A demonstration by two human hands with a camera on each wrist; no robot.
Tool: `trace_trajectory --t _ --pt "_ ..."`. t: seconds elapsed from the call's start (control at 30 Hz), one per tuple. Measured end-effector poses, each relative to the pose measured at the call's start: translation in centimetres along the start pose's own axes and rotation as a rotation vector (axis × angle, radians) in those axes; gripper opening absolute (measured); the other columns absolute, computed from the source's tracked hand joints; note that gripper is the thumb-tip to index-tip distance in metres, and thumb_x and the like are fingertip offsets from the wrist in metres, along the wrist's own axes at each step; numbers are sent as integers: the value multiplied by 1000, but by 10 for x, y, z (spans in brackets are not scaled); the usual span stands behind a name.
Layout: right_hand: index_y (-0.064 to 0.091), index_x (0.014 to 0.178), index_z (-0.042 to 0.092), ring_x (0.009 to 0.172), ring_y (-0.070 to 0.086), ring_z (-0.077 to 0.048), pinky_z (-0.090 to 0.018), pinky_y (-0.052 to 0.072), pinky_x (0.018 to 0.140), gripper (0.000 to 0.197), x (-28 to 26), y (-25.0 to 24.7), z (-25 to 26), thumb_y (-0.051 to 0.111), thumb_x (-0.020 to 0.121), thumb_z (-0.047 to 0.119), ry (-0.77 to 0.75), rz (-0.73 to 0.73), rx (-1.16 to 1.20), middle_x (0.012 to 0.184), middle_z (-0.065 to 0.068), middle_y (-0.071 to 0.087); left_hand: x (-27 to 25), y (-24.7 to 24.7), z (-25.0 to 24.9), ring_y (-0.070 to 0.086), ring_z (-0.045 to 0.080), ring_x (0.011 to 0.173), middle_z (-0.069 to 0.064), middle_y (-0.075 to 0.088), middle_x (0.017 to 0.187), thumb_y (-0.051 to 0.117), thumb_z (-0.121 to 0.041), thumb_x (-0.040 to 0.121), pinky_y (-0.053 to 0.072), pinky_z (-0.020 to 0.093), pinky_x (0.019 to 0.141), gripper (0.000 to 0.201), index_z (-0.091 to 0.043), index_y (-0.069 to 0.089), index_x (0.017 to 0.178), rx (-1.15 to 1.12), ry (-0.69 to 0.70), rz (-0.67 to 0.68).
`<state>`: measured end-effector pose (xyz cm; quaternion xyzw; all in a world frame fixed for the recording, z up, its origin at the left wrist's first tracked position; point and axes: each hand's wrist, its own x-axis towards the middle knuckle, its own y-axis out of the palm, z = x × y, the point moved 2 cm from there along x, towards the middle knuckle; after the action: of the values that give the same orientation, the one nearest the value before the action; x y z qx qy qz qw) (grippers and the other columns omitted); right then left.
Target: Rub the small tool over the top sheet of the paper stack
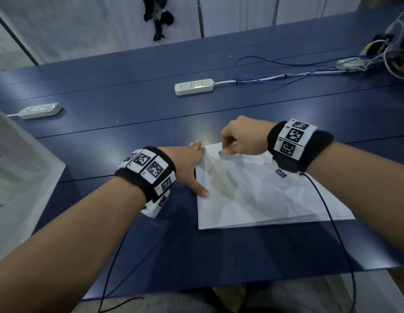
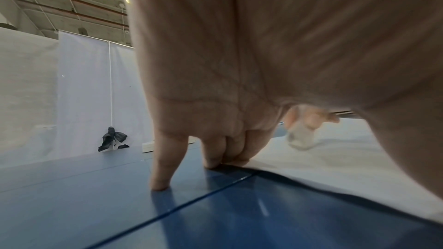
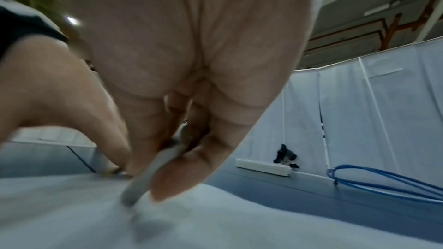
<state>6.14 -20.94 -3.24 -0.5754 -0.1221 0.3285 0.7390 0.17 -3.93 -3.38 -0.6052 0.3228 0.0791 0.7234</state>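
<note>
White paper (image 1: pixel 259 195), a thin stack, lies on the blue table (image 1: pixel 128 136). Flat-fingered, the left hand (image 1: pixel 189 163) presses its left edge; the right hand (image 1: pixel 239 138) pinches a pale pen (image 1: pixel 226 152), tip on the far corner.

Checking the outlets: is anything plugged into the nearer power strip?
Empty: the power strip shows bare sockets, only its own cord attached.
</note>
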Motion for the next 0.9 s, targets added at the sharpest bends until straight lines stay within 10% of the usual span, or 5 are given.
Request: trace_trajectory --t 0.13,0.37,0.53,0.77,0.9 --pt "71 91 22 60 69 -14 -26 54 63 15 -13 5 10 75 84 35 -58 251 12 77 7 71 -1 1 0 0 18 150 7 -15 162 71 -68 70 11 30 118 132 -7 -9 155 17 -4 -15" --pt "62 86 20 88 59 -21 -34 49 75 20 8 1 4 68 88 39 21 -87 -73 94 -1 67 2 2 2 0 18 150 6 -15 162 71 -70 68 11 32 119 134 -9 -11 155 16 -17 1" --pt "70 86 25 64 70 -18 -28 55 66 12 -13 0 8 76 83 35 -58 281 -21 76 9 70 3 2 2 -2 18 150 6 -17 161 72 -69 68 10 33 119 135 -8 -12 154 11 -17 2" --pt "66 83 21 84 65 -20 -35 53 72 25 3 -4 -8 74 83 45 41 -48 -28 88 3 69 2 1 1 -2 18 150 6 -17 161 72 -68 70 9 33 119 133 -10 -12 154 5 -18 3" --pt "71 85 23 58 67 -11 -28 57 64 24 -16 2 1 78 79 46 -17 251 46 76 7 72 3 2 2 -2 17 150 6 -17 161 73 -67 69 8 30 118 133 -8 -12 154 3 -18 -5"
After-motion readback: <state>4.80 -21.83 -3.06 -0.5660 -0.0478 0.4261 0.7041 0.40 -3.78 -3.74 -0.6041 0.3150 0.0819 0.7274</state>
